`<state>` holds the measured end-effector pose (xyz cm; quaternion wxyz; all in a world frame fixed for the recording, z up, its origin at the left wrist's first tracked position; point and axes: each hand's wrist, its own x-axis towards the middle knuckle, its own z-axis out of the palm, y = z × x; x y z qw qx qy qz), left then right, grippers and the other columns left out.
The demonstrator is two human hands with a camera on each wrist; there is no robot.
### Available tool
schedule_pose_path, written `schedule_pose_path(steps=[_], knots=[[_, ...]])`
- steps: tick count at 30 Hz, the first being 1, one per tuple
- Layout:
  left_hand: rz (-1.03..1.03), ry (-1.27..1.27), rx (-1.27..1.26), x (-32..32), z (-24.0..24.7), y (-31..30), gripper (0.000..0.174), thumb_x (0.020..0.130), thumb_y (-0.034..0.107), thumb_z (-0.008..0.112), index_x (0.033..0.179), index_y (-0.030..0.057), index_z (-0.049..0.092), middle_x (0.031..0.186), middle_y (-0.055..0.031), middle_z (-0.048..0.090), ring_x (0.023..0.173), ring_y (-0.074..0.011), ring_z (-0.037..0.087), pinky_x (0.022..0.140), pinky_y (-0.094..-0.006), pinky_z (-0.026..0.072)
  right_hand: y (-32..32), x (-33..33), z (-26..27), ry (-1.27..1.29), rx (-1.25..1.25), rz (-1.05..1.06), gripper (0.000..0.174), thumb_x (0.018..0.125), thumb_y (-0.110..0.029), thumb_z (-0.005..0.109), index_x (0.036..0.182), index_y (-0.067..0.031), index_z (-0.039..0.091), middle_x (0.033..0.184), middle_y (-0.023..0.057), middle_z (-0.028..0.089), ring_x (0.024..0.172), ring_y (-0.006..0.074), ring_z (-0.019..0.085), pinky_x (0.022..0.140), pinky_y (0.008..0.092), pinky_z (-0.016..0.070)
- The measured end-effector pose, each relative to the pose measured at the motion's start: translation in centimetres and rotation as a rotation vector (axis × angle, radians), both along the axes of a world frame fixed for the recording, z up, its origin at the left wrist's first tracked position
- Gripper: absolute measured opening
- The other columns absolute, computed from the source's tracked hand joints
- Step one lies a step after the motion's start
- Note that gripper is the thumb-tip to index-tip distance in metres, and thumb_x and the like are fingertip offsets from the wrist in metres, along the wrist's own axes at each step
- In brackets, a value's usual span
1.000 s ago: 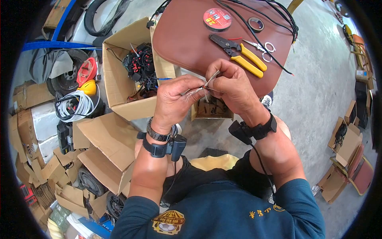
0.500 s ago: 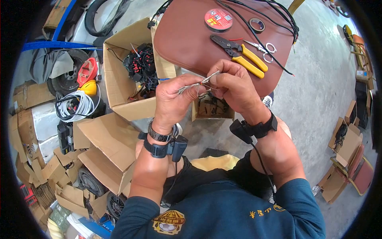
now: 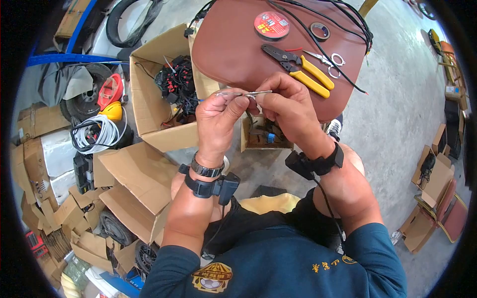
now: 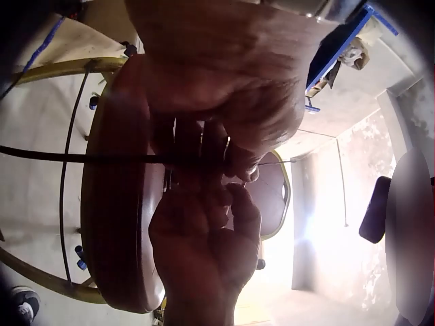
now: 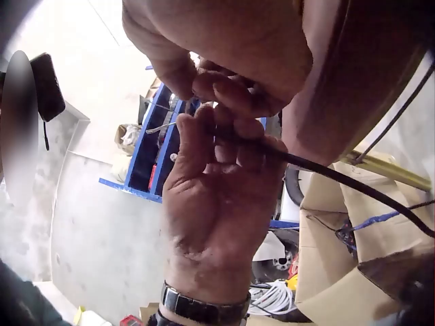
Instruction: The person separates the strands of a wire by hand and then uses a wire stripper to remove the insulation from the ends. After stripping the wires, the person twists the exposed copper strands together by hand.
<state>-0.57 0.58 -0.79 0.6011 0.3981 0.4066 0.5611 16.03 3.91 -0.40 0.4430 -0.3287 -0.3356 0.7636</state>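
My two hands meet at the near edge of a brown padded seat point(image 3: 228, 44). Between them lies a thin silvery bundle of bare wire strands point(image 3: 261, 92). My left hand point(image 3: 218, 116) pinches the strands with thumb and fingers. At the bundle's other end, the thumb and forefinger of my right hand point(image 3: 290, 104) grip it. In the right wrist view a black cable point(image 5: 333, 178) runs into the fingers of my left hand point(image 5: 217, 197), with loose strand ends point(image 5: 162, 127) beside its thumb. Fingers hide the spot where cable and strands meet.
On the seat lie yellow-handled wire strippers point(image 3: 313, 82), scissors point(image 3: 332, 64), a red-labelled tape roll point(image 3: 272, 25), a black tape roll point(image 3: 319, 32) and black cables point(image 3: 343, 22). A carton point(image 3: 164, 134) of tangled wiring stands left, a smaller box point(image 3: 266, 144) below the hands.
The strands that fanned out loosely over my left hand now lie in a flatter, nearly level bundle between both hands. My left hand's fingers have shifted up. A blue item shows in the small box.
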Motion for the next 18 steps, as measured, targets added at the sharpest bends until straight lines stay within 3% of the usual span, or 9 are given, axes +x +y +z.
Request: schedule_pose_path(steps=[9,18], knots=[[-0.033,-0.122,-0.08,0.87,-0.39,0.02,0.024,0.095,0.017,0.063,0.098,-0.0058,0.067,0.085,-0.0087,0.068,0.074,-0.0159,0.063,0.068,-0.0287,0.052,-0.26,-0.68,0.01,0.102,-0.039,-0.101,0.008,0.086,-0.004,0.063,0.094,-0.0037,0.061,0.076,0.0013,0.062,0.062,0.0054,0.053,0.055,0.0195,0.0391],[-0.027,-0.156,-0.162,0.62,0.13,-0.05,0.024,0.096,0.019,0.063,0.098,-0.0047,0.066,0.083,-0.0087,0.066,0.072,-0.017,0.063,0.065,-0.0297,0.0531,0.19,-0.27,-0.2,-0.046,0.023,-0.055,0.011,0.086,-0.006,0.063,0.096,-0.0031,0.062,0.082,-0.0012,0.06,0.068,0.0039,0.051,0.059,0.0194,0.0399]])
